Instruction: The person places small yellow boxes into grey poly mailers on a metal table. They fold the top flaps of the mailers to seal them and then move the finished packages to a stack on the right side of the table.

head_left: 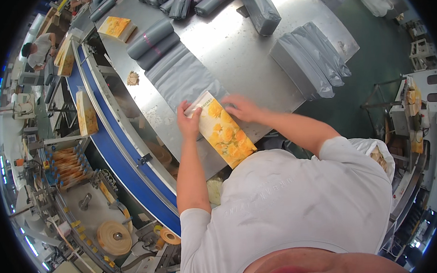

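Note:
A long pack printed with yellow flowers (226,133) lies slanted in front of me, its lower end close to my shirt. My left hand (188,119) is closed on its upper left corner, with the thumb on top. My right hand (242,108) is beside the pack's upper right edge, fingers apart and slightly blurred; no object shows in its grasp. Under the upper end of the pack, a flat grey plastic bag (179,72) stretches over the metal table (224,53). Grey bag rolls with pink ties (151,39) rest at the bag's far end.
Filled grey bags (310,59) stand at the table's right, another grey bag (261,10) farther back. A crumpled brown scrap (133,78) and a flowered pack (116,27) lie to the left. A blue conveyor (114,155) runs alongside, carrying another pack (86,113). A co-worker (40,50) is at far left.

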A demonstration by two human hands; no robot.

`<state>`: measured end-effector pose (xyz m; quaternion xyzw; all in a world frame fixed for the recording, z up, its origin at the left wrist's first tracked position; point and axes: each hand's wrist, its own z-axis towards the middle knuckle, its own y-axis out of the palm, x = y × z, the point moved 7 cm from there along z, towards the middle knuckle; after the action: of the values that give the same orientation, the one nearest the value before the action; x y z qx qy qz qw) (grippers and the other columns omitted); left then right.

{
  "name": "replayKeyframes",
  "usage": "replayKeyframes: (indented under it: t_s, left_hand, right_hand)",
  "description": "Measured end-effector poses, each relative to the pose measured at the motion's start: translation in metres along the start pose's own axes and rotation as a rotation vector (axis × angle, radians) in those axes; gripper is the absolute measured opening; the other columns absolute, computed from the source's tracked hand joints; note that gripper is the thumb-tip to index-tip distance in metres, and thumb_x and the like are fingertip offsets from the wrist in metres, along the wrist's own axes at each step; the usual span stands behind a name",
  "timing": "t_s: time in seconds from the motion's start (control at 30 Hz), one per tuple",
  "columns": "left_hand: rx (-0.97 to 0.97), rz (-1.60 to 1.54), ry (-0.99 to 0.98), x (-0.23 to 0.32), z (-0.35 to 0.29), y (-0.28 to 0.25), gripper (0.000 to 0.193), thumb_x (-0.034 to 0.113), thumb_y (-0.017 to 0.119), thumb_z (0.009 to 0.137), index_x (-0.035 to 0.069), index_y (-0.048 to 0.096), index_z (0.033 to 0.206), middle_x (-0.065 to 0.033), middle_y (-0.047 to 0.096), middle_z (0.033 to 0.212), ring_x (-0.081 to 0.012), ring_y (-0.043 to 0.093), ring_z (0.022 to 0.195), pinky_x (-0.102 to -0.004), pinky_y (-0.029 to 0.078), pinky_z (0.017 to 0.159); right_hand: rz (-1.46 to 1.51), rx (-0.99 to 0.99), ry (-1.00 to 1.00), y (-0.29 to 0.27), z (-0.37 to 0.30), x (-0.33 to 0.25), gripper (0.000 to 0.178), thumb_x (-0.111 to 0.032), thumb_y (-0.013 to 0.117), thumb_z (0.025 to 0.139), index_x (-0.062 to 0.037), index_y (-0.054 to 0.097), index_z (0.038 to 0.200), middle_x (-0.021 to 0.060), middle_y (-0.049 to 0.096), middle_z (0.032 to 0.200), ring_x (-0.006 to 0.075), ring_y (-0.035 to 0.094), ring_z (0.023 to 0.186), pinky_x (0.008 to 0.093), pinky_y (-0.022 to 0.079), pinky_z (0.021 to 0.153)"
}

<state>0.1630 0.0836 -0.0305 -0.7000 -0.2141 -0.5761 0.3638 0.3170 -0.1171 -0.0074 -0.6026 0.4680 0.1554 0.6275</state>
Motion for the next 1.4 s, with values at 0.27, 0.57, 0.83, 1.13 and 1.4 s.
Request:
replayKeyframes:
  t_s: [0.27,0.57,0.83,1.13,1.4]
  left_hand:
    - [-0.519,0.733,-0.003,0.065,0.005,0.012,0.061,0.033,0.086,0.079,0.008,0.071,0.132,-0.0157,0.056,0.117,-0.0321,0.058,0.115,-0.0459,0.051,0.102]
    - [0.096,0.533,-0.078,0.02,-0.017,0.014,0.077,0.046,0.083,0.085,-0.008,0.061,0.136,-0.0366,0.027,0.164,-0.0515,0.029,0.151,-0.0556,0.03,0.124]
    - [-0.003,0.27,0.27,0.013,-0.087,-0.009,0.056,0.026,0.076,0.093,-0.004,0.059,0.137,-0.0329,0.048,0.151,-0.0474,0.046,0.141,-0.0543,0.038,0.115]
    - [-0.235,1.054,0.117,-0.025,-0.036,-0.001,0.027,0.021,0.071,0.086,0.002,0.076,0.104,-0.0183,0.07,0.106,-0.0413,0.064,0.102,-0.058,0.042,0.106]
    - [-0.357,0.341,-0.166,-0.073,-0.18,-0.01,0.022,0.018,0.066,0.086,-0.004,0.067,0.089,-0.0272,0.068,0.1,-0.046,0.066,0.097,-0.0503,0.053,0.084]
  right_hand:
    - [-0.647,-0.144,-0.22,-0.006,0.072,-0.007,0.071,-0.024,0.065,0.094,-0.0187,0.043,0.161,-0.0008,0.034,0.171,0.0354,0.024,0.157,0.056,0.027,0.124]
    - [-0.365,-0.114,-0.481,-0.013,0.022,-0.049,0.066,-0.019,0.064,0.092,-0.0093,0.047,0.155,0.0062,0.039,0.166,0.0351,0.038,0.146,0.0498,0.032,0.121]
    - [-0.312,0.239,-0.203,-0.006,0.073,0.004,0.024,-0.021,0.063,0.092,-0.0073,0.073,0.109,0.0136,0.07,0.103,0.0388,0.064,0.107,0.0475,0.054,0.095]
    - [-0.318,-0.082,0.114,0.024,0.009,0.002,0.022,-0.022,0.064,0.094,-0.0044,0.074,0.101,0.0234,0.074,0.1,0.0458,0.068,0.097,0.0544,0.054,0.085]
    - [0.04,-0.32,0.253,0.045,-0.115,0.033,0.022,-0.023,0.066,0.089,-0.0058,0.078,0.093,0.0223,0.075,0.097,0.0424,0.071,0.092,0.052,0.056,0.078]
